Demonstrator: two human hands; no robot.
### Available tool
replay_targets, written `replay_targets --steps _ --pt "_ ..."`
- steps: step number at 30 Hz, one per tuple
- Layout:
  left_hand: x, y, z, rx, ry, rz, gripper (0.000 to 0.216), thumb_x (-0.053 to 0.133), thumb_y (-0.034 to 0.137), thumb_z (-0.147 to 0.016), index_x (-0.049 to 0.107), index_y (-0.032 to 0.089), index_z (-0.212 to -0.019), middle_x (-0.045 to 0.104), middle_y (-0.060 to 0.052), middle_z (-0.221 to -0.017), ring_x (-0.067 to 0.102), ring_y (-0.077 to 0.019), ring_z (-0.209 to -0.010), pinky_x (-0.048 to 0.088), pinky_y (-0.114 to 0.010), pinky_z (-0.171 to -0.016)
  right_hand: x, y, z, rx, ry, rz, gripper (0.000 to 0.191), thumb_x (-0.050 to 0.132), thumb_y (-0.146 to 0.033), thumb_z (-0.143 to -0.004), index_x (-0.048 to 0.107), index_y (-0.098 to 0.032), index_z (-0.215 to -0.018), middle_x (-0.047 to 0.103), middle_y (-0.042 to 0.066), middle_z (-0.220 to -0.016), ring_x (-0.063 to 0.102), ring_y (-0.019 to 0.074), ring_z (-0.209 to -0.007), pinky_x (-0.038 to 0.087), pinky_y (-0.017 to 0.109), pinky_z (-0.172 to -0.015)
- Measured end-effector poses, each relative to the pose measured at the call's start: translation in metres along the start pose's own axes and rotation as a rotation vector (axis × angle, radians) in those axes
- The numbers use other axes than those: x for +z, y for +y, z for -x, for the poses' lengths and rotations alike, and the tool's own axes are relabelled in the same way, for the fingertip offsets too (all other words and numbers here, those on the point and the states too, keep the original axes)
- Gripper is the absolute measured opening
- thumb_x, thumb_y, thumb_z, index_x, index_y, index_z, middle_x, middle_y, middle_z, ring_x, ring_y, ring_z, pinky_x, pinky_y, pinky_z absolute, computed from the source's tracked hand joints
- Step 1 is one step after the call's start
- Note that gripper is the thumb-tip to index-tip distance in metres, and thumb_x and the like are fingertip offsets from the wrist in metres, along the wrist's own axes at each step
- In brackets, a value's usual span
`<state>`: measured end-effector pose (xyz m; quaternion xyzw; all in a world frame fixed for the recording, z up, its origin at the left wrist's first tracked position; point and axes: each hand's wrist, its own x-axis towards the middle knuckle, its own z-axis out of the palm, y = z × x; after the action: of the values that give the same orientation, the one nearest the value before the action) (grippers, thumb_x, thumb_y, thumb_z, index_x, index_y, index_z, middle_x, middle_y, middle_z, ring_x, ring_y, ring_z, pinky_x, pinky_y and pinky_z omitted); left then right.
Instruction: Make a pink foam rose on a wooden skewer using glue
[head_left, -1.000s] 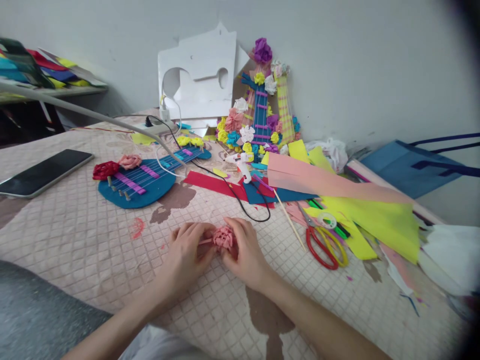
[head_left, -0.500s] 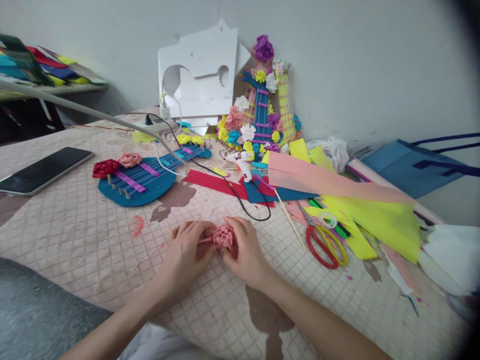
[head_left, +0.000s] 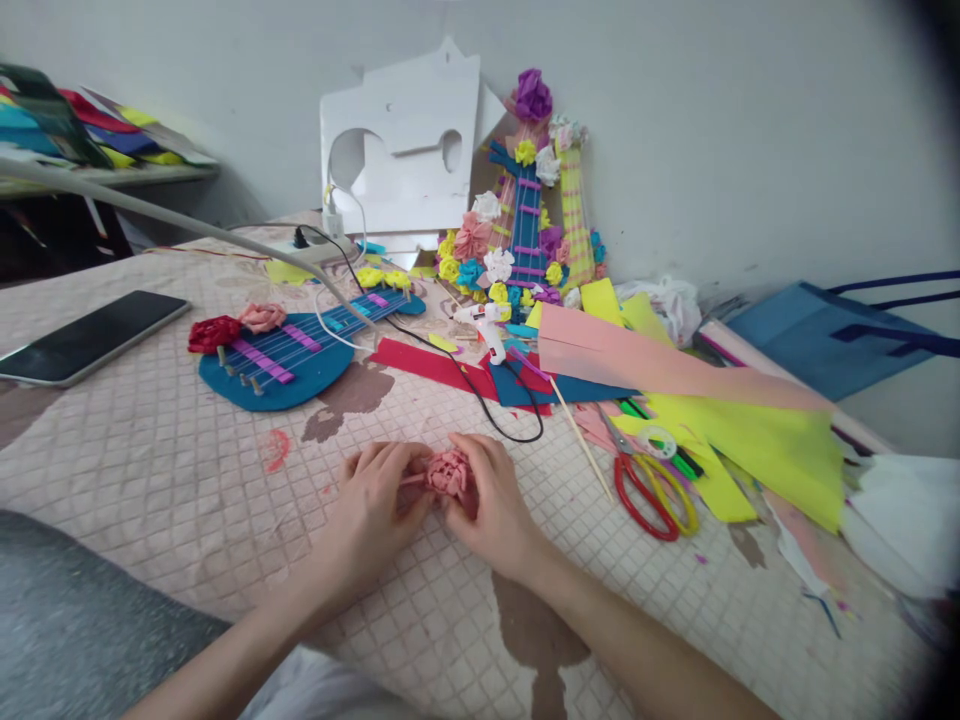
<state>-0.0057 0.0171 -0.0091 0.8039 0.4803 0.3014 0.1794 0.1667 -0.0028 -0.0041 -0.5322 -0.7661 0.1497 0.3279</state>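
Observation:
Between my hands, just above the patterned tablecloth, is a pink crepe paper flower [head_left: 449, 473] with ruffled, rolled petals. My left hand [head_left: 379, 500] pinches a narrow pink paper strip [head_left: 412, 481] that runs out from the flower's left side. On the other side, my right hand [head_left: 491, 505] curls its fingers and thumb around the flower. The undersides of the fingertips are hidden. Beyond my left hand lies a blue toy guitar [head_left: 300, 365] with purple strips, strings, and a red and a pink paper flower at its edge.
Scissors [head_left: 652, 490] and a wooden stick [head_left: 581, 438] lie to the right. A white glue gun [head_left: 486, 325] with a black cord [head_left: 480, 400] stands behind. Pink paper [head_left: 660, 360] and yellow paper [head_left: 772, 450] spread across the right. A phone [head_left: 94, 338] rests at the left.
The view has shifted very slightly. Both hands keep the same hold on the pink paper flower, which appears turned a little.

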Motion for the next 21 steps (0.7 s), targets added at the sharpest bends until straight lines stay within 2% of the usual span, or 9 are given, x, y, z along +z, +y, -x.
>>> replay_targets --steps 21 --pt "0.0010 -0.0011 -0.0003 0.015 0.009 0.006 0.024 0.059 0.016 -0.079 0.054 0.024 -0.101 0.065 0.000 -0.100 0.053 -0.0231 -0.096 0.032 -0.038 -0.083 -0.0003 0.0000 0.0000 -0.007 -0.003 0.001 0.062 0.055 -0.016 -0.072 0.038 -0.018 -0.132 0.047 0.012 -0.122 0.043 0.0271 -0.115 0.038 0.049 -0.100"
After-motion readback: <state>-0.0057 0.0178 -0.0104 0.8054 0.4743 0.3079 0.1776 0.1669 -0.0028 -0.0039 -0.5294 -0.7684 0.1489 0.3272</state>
